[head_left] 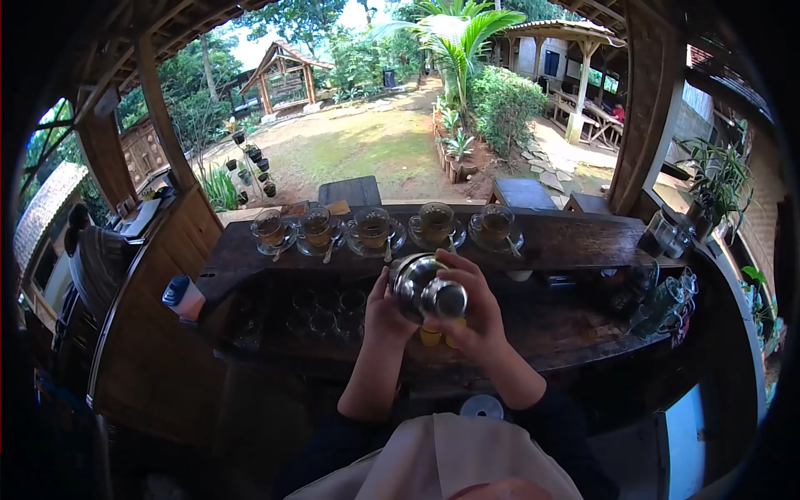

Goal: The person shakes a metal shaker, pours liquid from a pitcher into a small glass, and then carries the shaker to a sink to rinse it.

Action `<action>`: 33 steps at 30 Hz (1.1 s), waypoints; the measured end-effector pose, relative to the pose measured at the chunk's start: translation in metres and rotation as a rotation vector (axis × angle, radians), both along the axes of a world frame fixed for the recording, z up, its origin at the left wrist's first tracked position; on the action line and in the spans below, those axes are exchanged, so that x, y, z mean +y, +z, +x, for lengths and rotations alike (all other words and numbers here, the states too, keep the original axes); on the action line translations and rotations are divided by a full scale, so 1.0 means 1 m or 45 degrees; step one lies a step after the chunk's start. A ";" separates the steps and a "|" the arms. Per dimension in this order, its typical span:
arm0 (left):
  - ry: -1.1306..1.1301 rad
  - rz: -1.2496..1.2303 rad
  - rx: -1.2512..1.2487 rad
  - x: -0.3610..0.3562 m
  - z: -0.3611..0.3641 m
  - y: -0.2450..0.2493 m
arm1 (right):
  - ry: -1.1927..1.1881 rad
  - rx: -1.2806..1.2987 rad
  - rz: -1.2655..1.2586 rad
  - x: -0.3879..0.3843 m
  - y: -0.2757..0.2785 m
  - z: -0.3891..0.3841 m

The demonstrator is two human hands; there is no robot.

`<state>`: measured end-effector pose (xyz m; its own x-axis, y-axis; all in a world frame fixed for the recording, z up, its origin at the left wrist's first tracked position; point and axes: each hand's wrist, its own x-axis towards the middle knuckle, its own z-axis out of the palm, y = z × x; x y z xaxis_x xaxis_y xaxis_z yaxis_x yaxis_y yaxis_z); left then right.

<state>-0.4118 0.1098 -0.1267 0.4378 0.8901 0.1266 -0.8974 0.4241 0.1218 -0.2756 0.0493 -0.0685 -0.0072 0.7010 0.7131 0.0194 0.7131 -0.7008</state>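
Observation:
Both my hands hold a shiny metal cocktail shaker (414, 287) in front of me, tilted with its round cap toward my view. My left hand (387, 315) wraps the left side of its body. On the other side, my right hand (475, 310) grips it near the cap, fingers curled over the top. Just beyond the shaker, several glass cups (372, 230) of brownish drink stand in a row on glass saucers, spoons lying beside them. Small yellow items (430, 336) show partly below my hands, mostly hidden by them.
The cups stand on a dark wooden counter (575, 246). On its lower shelf are upturned clear glasses (323, 321) at left and green glass mugs (662, 302) at right. A blue-topped pink container (183, 298) sits at the left end, a glass jar (667, 232) at the right.

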 end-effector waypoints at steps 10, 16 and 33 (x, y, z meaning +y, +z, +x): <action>-0.280 0.207 0.005 -0.048 -0.012 0.030 | 0.025 -0.433 1.301 -0.017 0.006 -0.002; 0.083 -0.335 0.427 -0.016 -0.019 -0.008 | 0.086 0.326 -0.130 0.015 -0.004 -0.004; -0.407 0.208 -0.051 -0.015 0.066 0.007 | -0.287 -0.235 0.426 -0.036 0.017 0.044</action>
